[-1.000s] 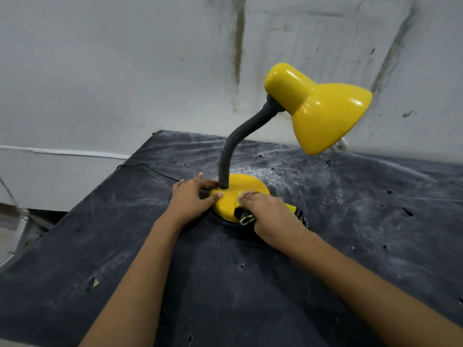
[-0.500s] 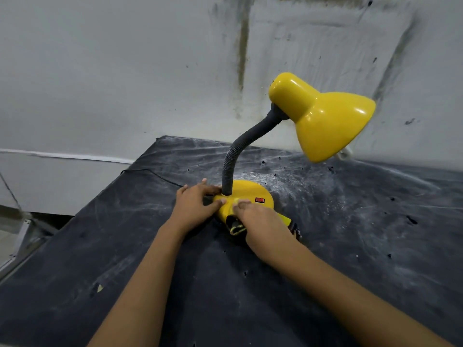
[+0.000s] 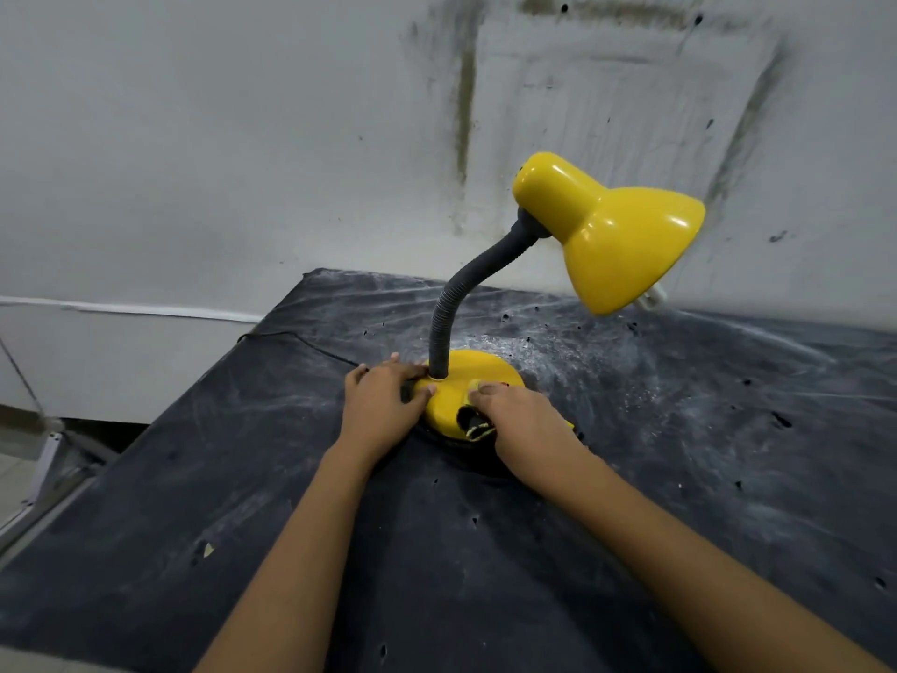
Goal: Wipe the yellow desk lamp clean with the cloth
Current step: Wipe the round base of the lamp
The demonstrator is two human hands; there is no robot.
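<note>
The yellow desk lamp stands on the dark table, its round base (image 3: 480,369) in the middle of the view. A grey flexible neck (image 3: 466,289) curves up to the yellow shade (image 3: 616,235), which points down to the right. My left hand (image 3: 381,405) lies flat against the left side of the base, thumb resting on it. My right hand (image 3: 522,420) presses a dark cloth with yellow trim (image 3: 475,425) onto the front of the base. Most of the cloth is hidden under that hand.
The table (image 3: 485,575) has a worn black cover with holes and white scuffs. A black cord (image 3: 291,340) runs from the lamp to the table's left edge. A stained white wall (image 3: 242,138) rises just behind. A metal frame (image 3: 43,459) shows at the lower left.
My right hand with the cloth has slid a little along the front of the base. The left hand stays on the base. The camera has tipped, so the lamp sits slightly lower in view.
</note>
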